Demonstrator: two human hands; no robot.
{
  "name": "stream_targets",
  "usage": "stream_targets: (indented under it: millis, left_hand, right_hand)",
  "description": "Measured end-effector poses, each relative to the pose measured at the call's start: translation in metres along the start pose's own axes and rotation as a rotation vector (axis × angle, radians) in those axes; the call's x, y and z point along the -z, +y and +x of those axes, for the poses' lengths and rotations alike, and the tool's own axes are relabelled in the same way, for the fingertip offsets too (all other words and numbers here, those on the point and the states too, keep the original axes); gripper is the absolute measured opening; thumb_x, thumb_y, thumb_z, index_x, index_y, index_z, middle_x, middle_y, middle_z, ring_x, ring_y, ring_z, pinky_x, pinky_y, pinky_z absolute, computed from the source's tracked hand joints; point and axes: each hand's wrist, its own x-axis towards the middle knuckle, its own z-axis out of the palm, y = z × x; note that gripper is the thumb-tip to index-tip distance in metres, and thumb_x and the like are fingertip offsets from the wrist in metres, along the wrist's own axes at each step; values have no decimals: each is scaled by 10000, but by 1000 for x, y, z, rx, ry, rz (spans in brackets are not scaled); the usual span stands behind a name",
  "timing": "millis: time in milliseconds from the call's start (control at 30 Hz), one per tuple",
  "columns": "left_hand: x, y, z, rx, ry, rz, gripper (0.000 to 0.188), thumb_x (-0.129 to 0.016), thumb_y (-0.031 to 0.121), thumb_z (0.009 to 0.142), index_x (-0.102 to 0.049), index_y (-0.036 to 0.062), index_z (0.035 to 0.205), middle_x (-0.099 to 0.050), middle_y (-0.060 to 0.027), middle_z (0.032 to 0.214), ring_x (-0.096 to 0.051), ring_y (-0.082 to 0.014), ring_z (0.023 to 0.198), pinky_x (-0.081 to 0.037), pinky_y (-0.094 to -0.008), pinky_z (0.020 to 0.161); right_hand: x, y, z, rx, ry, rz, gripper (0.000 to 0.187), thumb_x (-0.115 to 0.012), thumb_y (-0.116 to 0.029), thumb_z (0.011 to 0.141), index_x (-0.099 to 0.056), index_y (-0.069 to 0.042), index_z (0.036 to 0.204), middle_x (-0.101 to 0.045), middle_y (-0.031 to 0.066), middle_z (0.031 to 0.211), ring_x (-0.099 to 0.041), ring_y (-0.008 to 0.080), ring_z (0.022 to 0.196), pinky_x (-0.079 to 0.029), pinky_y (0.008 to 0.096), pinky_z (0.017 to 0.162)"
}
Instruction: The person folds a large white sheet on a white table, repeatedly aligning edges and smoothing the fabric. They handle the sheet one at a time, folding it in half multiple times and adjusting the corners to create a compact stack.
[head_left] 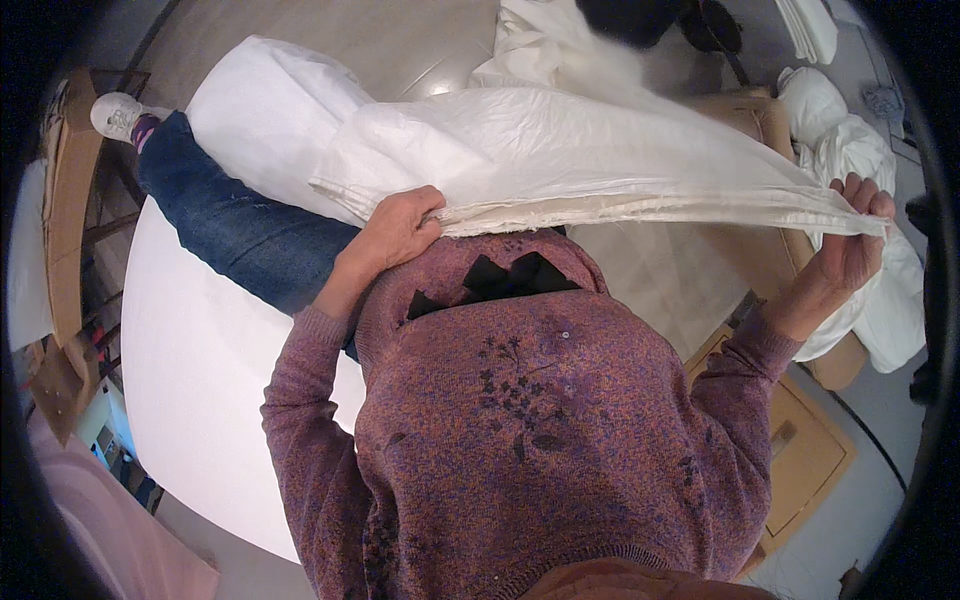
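Observation:
A large piece of white fabric point(560, 140) lies across my lap and spreads away from me toward the far left and far middle. Its near edge is layered and slightly frayed, stretched in a nearly straight line between my hands. My left hand point(402, 228) is closed on this edge near my waist, fingers curled over it. Far out to the right, my right hand point(856, 240) grips the other end of the edge, thumb and fingers pressed together around the cloth. Some of the fabric's far part trails out of view at the top.
A white rounded surface point(200, 370) extends at my left. Bundled white cloth point(850, 150) rests at the right beside a cardboard box point(740, 125). A flattened tan carton point(810, 470) lies on the floor at lower right. Brown cardboard point(70, 210) stands at far left, above pink cloth point(120, 520).

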Motion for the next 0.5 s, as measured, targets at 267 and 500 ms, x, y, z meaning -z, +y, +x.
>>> stream_targets:
  millis: [267,500]
  left_hand:
    - [0,7,-4,158,-78,-230,231,-572,193,699,-545,-3,820,-555,-140,707,-513,-207,630,-412,-296,600]
    - [-2,32,2,50,-65,-156,357,-628,305,678,-570,10,870,-581,-135,799,-559,-238,707,-427,-304,650]
  right_hand:
    - [21,9,8,-1,-87,30,213,-585,-106,695,-488,8,847,-421,82,748,-377,195,746,-340,303,736]
    - [29,18,18,-48,-65,138,241,-611,-41,702,-504,45,901,-503,110,832,-450,211,834,-363,305,825]
